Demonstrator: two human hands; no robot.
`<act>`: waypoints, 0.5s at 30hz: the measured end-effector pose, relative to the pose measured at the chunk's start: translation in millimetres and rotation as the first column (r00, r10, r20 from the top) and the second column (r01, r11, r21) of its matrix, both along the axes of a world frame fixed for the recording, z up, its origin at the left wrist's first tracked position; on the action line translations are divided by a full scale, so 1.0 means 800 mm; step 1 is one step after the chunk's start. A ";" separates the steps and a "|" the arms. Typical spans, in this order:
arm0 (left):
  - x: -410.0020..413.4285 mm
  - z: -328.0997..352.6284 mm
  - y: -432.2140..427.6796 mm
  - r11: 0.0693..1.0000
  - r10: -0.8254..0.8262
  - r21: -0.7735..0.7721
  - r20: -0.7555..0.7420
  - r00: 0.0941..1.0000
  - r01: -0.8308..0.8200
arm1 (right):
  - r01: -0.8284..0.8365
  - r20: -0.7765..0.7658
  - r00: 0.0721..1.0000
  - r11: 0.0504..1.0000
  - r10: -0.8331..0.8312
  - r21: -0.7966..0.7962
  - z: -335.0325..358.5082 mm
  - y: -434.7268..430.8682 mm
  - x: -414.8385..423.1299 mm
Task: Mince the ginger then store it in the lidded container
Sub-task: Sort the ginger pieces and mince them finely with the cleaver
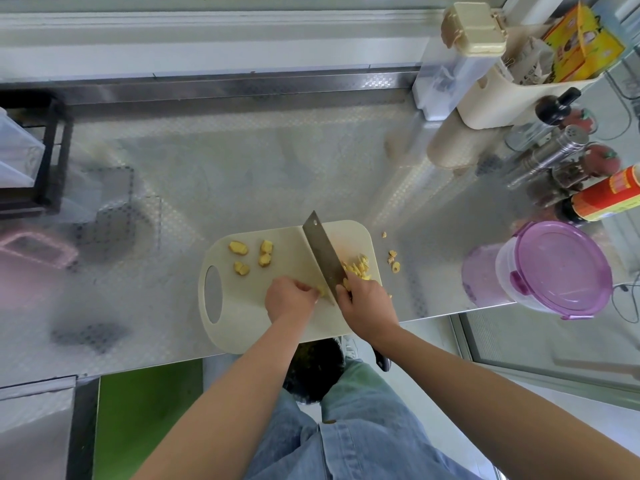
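Left hand [291, 297]: pinches a ginger piece [320, 291] on the board [249, 327].
Right hand [367, 306]: grips the cleaver [322, 254], blade beside it.
Handling: firm, light, probably slick; pinch behind the blade.

Yellow ginger chunks [249, 258] lie at the cutting board's [242, 317] ten o'clock, chopped bits [358, 268] heaped at two o'clock. The clear container [507, 268], purple lid [562, 268] shut, stands off the board at three o'clock.

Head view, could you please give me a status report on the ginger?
Right hand grips cleaver, left hand pinches ginger at the blade. Whole chunks on board; bits lie on counter. Container lidded.
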State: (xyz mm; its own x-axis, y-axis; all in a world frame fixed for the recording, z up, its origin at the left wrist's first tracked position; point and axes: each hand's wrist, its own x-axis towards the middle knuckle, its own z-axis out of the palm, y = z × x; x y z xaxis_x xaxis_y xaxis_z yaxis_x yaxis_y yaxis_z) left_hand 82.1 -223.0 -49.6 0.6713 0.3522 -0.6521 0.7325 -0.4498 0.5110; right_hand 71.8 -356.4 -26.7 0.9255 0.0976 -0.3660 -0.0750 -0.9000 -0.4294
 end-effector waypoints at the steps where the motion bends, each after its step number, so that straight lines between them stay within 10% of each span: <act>1: 0.000 0.000 0.000 1.000 0.000 0.001 -0.001 1.000 0.000 | -0.001 -0.004 1.000 1.000 0.001 0.016 0.002 -0.002 0.000; 15: 0.000 0.004 0.000 1.000 0.010 -0.008 -0.006 1.000 -0.010 | -0.110 -0.067 0.992 0.993 0.108 -0.032 0.005 -0.005 0.001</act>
